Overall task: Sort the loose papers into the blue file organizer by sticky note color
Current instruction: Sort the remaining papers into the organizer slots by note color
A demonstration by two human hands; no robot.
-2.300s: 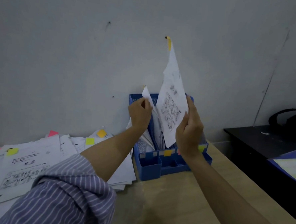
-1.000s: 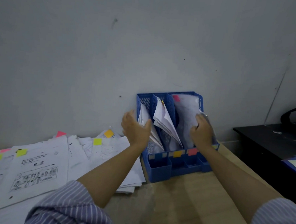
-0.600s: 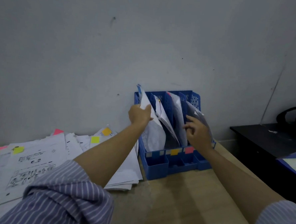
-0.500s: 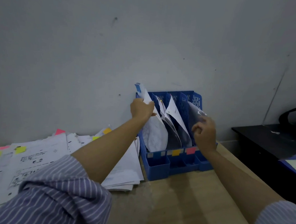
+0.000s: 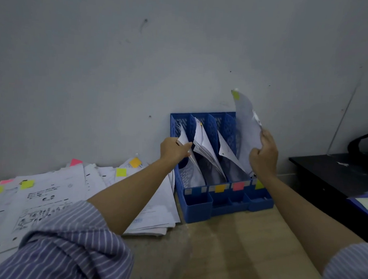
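Note:
A blue file organizer (image 5: 198, 201) with several slots stands against the wall, with orange, pink and yellow-green sticky labels on its front. My left hand (image 5: 174, 148) pinches the top of the papers in the leftmost slot (image 5: 184, 139). My right hand (image 5: 264, 157) grips a sheet (image 5: 245, 121) with a yellow-green sticky note (image 5: 235, 95) at its top corner, held upright over the rightmost slot. More papers lean in the second slot (image 5: 203, 143) and the third slot (image 5: 226, 151).
Loose papers (image 5: 52, 196) with yellow, pink and orange sticky notes are spread over the wooden table (image 5: 215, 249) left of the organizer. A black desk (image 5: 336, 170) with a dark bag (image 5: 365, 146) stands at the right. A blue folder (image 5: 366, 204) lies at the right edge.
My right hand has lifted a sheet with a yellow-green note up out of the right side of the organizer. My left hand stays on the leftmost slot's papers, now lower.

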